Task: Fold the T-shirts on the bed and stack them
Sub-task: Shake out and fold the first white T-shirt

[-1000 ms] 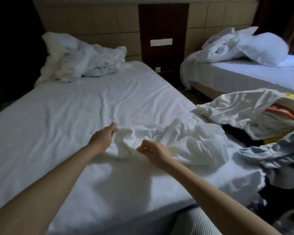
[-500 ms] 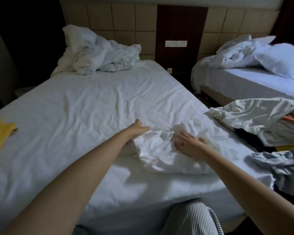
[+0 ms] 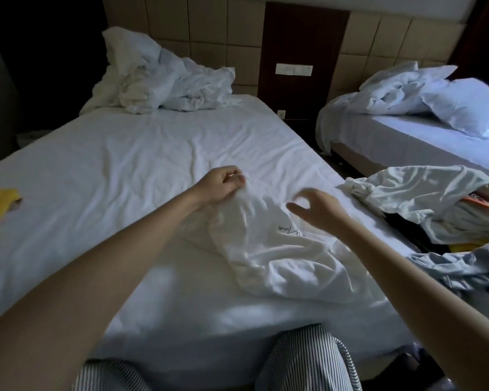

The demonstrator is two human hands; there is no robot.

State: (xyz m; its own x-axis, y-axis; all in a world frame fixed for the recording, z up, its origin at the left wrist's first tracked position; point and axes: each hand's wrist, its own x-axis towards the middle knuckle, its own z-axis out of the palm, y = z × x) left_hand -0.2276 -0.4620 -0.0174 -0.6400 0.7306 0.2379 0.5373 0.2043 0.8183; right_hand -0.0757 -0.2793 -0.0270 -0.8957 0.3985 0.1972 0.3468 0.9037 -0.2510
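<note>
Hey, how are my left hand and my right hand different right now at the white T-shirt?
The left hand pinches the white T-shirt at its far edge; the right hand holds nothing, fingers spread. The left hand reaches farther up the sheet than the right hand. Both are bare, at that shirt.

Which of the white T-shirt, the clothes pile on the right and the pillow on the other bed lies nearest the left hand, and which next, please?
1. white T-shirt: pinched by the left hand, directly in front.
2. clothes pile: past the right edge of the bed.
3. pillow: far right, on the other bed.
</note>
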